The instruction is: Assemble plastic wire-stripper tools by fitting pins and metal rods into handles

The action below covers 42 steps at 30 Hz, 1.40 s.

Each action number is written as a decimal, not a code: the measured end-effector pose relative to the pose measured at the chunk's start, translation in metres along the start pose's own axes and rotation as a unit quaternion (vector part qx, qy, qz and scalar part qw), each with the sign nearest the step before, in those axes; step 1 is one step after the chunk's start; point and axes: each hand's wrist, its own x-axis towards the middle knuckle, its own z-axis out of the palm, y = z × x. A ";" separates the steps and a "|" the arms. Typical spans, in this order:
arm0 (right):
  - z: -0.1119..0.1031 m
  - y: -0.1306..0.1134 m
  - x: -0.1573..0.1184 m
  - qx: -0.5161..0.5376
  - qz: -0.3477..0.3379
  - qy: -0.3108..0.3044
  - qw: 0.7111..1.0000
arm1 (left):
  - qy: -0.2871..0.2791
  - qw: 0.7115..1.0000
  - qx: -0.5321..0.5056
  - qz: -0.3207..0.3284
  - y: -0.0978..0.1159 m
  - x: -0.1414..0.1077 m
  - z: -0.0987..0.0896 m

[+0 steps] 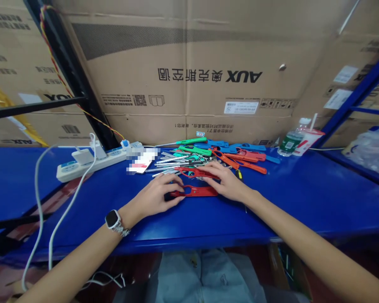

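Note:
My left hand point(156, 194), with a watch point(113, 219) on its wrist, pinches the left end of a red plastic handle shell point(202, 192) lying on the blue tabletop. The shell has an oval opening near that end and looks like half of a long-nose lighter casing. Just behind it, my right hand point(228, 182) is closed over the right end of a second red handle shell point(189, 171), which is slightly tilted. My right fingertips partly cover that piece. Beyond both hands lie metal tubes point(170, 160) and green handle shells point(196, 150) in a loose heap.
Orange-red handle shells point(249, 155) and blue ones point(230, 147) lie behind my right hand. A yellow-black tool point(238, 174) is beside it. Left stands a power strip point(82, 165) with white cables. A bottle point(291, 141) and a cup point(308, 142) stand against cardboard point(192, 50).

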 end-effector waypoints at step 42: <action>-0.016 0.072 0.094 -0.185 0.122 0.032 0.975 | -0.008 0.998 0.043 -0.043 0.006 0.021 0.012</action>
